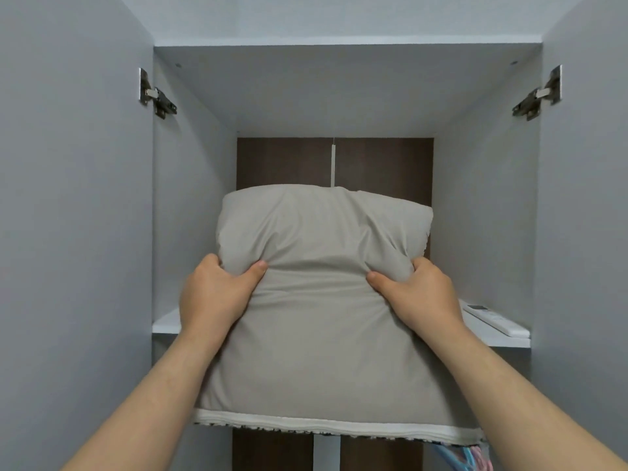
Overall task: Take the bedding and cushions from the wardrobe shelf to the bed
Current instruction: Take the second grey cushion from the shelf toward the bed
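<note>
A grey-beige cushion (323,317) with a white zip edge along its near end sticks out of the wardrobe over the white shelf (166,324). My left hand (217,290) pinches its fabric on the left side, thumb on top. On the right side my right hand (418,294) grips it the same way. The cushion's far end bulges up inside the wardrobe, and its near end overhangs the shelf toward me. No other bedding shows on the shelf.
A white remote control (492,317) lies on the shelf at the right. Both grey wardrobe doors (68,198) stand open at the sides, with metal hinges (156,95). Coloured hangers (458,460) show below the shelf at the lower right.
</note>
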Demonstrator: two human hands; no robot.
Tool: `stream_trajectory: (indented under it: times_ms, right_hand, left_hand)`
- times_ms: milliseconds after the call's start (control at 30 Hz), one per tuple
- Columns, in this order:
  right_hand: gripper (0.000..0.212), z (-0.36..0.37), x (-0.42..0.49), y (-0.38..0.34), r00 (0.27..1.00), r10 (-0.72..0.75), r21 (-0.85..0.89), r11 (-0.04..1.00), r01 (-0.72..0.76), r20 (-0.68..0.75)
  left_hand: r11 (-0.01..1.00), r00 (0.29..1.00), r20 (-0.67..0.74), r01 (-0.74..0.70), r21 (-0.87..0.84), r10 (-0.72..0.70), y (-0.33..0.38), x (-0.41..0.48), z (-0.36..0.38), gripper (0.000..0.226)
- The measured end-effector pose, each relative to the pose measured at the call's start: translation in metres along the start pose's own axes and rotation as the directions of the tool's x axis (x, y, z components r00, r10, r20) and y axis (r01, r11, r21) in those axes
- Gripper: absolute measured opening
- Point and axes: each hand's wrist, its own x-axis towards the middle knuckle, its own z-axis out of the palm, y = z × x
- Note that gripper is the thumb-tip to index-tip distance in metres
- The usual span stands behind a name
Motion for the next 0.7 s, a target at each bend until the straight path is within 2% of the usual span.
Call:
stream_trajectory:
  times_ms: [167,433,567,700]
  right_hand:
    - [0.052,-0.035,-0.066,0.013,0.999,0.030,0.039,0.999,-0.031,0.038]
    - [0.054,-0.071,-0.159,0.007,0.993,0.101,0.005,0.995,-0.101,0.064]
    - [0.052,-0.078,-0.208,0.001,0.986,0.160,-0.050,0.986,-0.158,0.045]
    - [0.052,-0.077,-0.252,-0.001,0.972,0.236,-0.084,0.968,-0.235,0.007]
  left_hand:
    - [0.999,1.000,0.006,0.028,0.028,-0.028,0.005,-0.069,-0.043,0.050]
    - [0.997,0.998,0.063,0.033,-0.066,-0.029,-0.020,-0.132,-0.098,0.051]
    - [0.988,0.988,0.145,0.077,-0.135,-0.057,-0.041,-0.162,-0.116,0.052]
    - [0.975,0.966,0.248,0.124,-0.182,-0.077,-0.061,-0.181,-0.127,0.035]
